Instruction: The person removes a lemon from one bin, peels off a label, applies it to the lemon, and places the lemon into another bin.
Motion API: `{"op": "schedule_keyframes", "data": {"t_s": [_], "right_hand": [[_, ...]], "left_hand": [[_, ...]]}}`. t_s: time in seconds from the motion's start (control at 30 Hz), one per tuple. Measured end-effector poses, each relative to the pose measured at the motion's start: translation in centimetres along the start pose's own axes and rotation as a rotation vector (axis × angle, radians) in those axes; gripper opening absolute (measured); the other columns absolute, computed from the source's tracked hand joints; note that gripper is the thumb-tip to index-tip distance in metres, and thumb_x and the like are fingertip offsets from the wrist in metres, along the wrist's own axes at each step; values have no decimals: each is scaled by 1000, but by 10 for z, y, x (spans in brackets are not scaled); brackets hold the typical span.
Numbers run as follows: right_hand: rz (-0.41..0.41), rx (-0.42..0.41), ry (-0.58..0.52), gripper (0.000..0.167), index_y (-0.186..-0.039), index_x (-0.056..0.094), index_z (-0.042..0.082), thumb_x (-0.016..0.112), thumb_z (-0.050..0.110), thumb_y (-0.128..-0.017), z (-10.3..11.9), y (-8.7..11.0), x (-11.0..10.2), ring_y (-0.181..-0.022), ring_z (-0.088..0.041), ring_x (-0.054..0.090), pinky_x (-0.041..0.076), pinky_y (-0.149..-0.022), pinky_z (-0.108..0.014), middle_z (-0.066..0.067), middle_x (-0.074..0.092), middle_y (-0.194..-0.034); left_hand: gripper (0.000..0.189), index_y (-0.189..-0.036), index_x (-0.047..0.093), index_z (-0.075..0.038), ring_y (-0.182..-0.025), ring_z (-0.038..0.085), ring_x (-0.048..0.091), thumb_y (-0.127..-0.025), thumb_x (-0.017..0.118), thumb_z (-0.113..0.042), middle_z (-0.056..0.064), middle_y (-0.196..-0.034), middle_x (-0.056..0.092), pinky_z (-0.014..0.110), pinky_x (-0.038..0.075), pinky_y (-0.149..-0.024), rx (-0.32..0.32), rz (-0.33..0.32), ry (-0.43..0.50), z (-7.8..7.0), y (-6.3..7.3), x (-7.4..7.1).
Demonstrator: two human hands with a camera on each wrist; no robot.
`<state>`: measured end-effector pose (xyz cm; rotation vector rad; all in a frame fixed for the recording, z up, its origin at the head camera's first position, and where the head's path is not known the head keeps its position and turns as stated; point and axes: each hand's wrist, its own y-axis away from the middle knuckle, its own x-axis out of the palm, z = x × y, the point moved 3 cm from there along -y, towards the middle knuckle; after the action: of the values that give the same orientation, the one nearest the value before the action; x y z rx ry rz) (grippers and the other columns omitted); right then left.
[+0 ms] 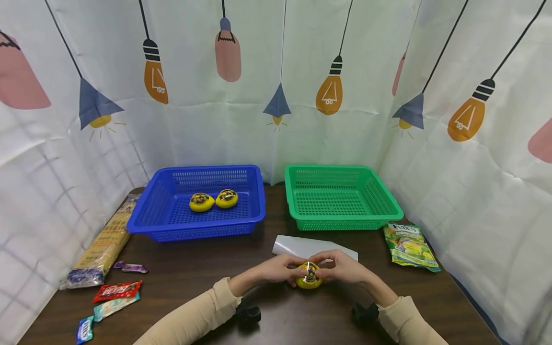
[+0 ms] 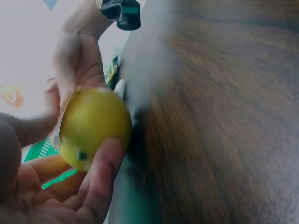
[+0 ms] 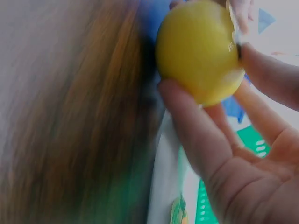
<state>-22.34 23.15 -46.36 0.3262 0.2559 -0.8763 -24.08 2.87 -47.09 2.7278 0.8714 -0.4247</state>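
Observation:
Between my two hands is a yellow lemon [image 1: 308,275] with a shiny black-and-gold label on its upper side. My left hand [image 1: 282,269] grips it from the left, and its fingers [image 2: 106,158] lie along the lemon's smooth underside. From the other side my right hand [image 1: 338,266] holds the same lemon, thumb near the label edge and a finger [image 3: 187,114] beneath. Just behind the hands lies a curled white sheet [image 1: 297,245]. Two more labelled lemons, one on the left [image 1: 201,202] and one on the right [image 1: 226,198], sit in the blue basket [image 1: 207,230].
A green basket [image 1: 345,223] stands at the back right, with a green-yellow candy bag [image 1: 411,247] beside it. Along the left edge lie a long yellow packet [image 1: 103,239], a purple sweet [image 1: 131,267], a red wrapper [image 1: 117,291] and small blue-toned packets [image 1: 116,305].

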Motion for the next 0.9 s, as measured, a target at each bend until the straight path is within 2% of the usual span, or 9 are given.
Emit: {"op": "schedule_keyframes", "data": {"t_s": [0.13,0.27,0.33,0.67,0.9], "right_hand": [[-86,26,63,35,-125,64,6,62,29,-98,8,-2,5,-106,-14,67,61,-73,-31,-20,62,-125],[-191,44,162,30,-112,65,8,67,33,-95,15,-7,10,-94,-13,69,58,-61,-28,-14,66,-113],[-218,59,170,30,-108,64,7,69,33,-93,15,-9,12,-88,-13,69,56,-57,-28,-12,66,-107],[-263,44,187,25,-96,66,4,69,28,-93,14,-17,12,-77,-12,61,57,-54,-28,-11,67,-87],[-296,107,92,26,-94,65,2,70,27,-92,14,-19,15,-70,-12,59,57,-50,-34,-6,62,-83]], "left_hand": [[38,-129,65,-13,-68,6,62,-98,63,-34,2,-100,71,20,51,-63,39,-85,-170,-7,-1,0],[34,-117,69,-14,-70,-2,55,-92,69,-38,-3,-91,70,16,46,-64,94,-166,-319,-10,-4,1],[32,-111,71,-16,-73,-4,51,-89,72,-40,-6,-89,69,13,43,-65,113,-191,-371,-10,-6,2],[30,-104,73,-19,-73,-4,53,-81,80,-38,-5,-87,72,15,45,-68,162,-238,-378,-3,-6,5],[39,-111,74,-16,-74,-5,53,-78,84,-35,-2,-90,73,14,46,-68,164,-241,-358,-2,-2,4]]}}
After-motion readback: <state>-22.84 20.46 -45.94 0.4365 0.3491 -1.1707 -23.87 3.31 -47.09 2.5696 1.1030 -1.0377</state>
